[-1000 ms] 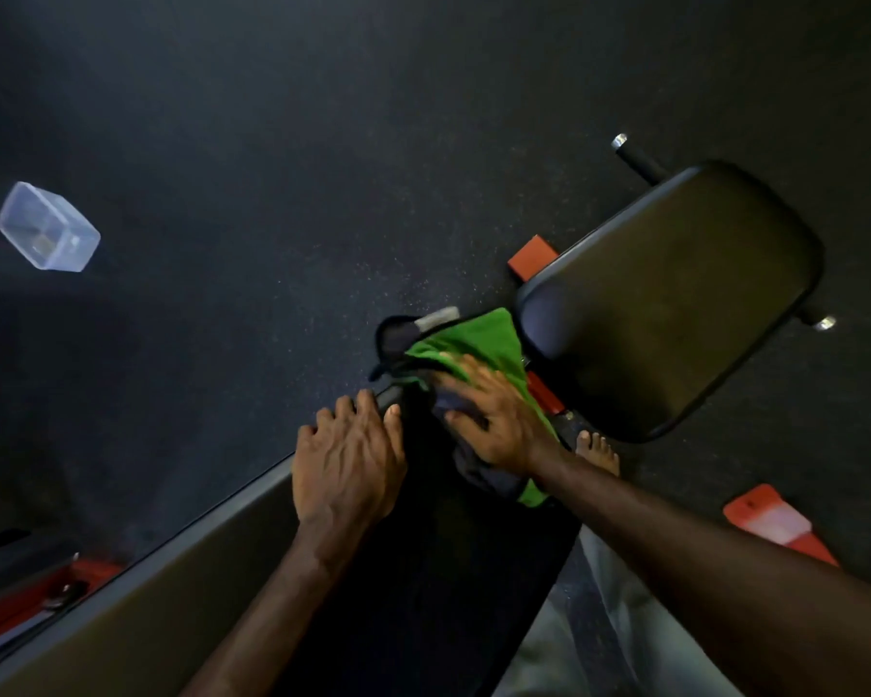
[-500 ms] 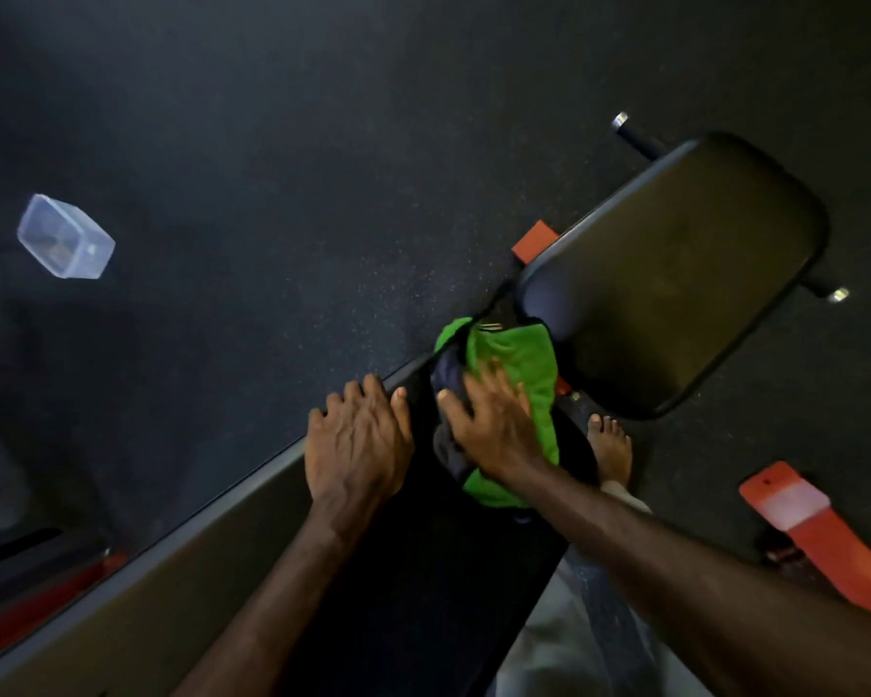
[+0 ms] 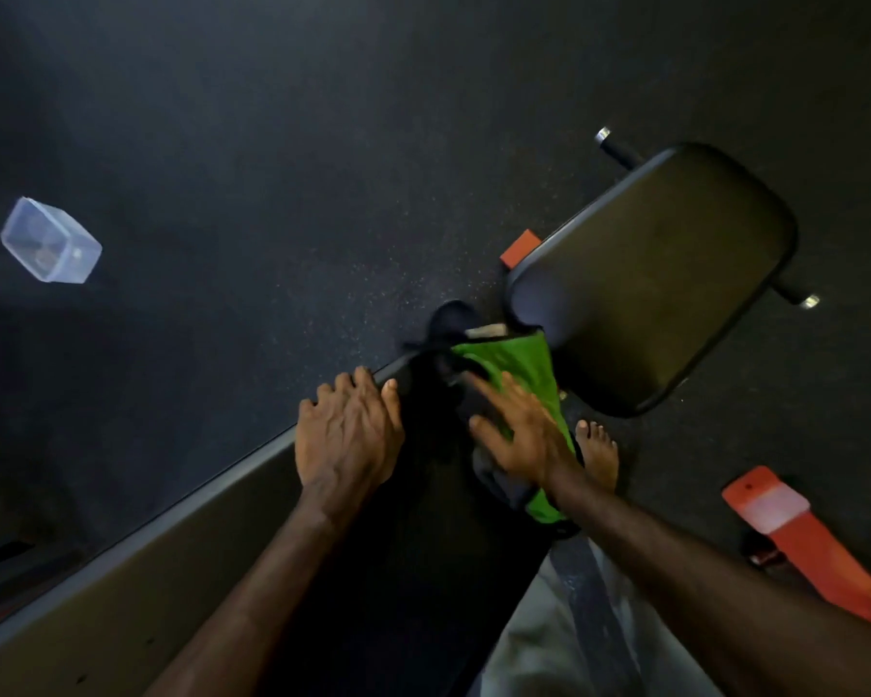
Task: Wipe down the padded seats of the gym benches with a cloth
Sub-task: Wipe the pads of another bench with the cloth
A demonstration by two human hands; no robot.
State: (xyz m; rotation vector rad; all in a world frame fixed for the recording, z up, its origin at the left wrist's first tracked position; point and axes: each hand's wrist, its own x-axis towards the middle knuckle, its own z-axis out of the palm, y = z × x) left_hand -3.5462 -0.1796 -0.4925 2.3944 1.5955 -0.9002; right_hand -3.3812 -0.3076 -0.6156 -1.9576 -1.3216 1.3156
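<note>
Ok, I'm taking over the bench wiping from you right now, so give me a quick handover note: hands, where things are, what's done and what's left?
Left hand: flat on the long pad, fingers over its far edge, bracing.
Right hand: spread flat, pressing the green cloth on the long pad's end, beside the seat pad.
Done: cannot tell which areas are already wiped.
Left: finish this end, then the seat pad, which the cloth only touches at its near corner.
Note: a clear plastic container sits on the floor, away from the bench.

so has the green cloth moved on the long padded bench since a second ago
Yes. The green cloth under the right hand slid back from the bench end, then out again toward the square black seat pad. The left hand stays planted.
</note>
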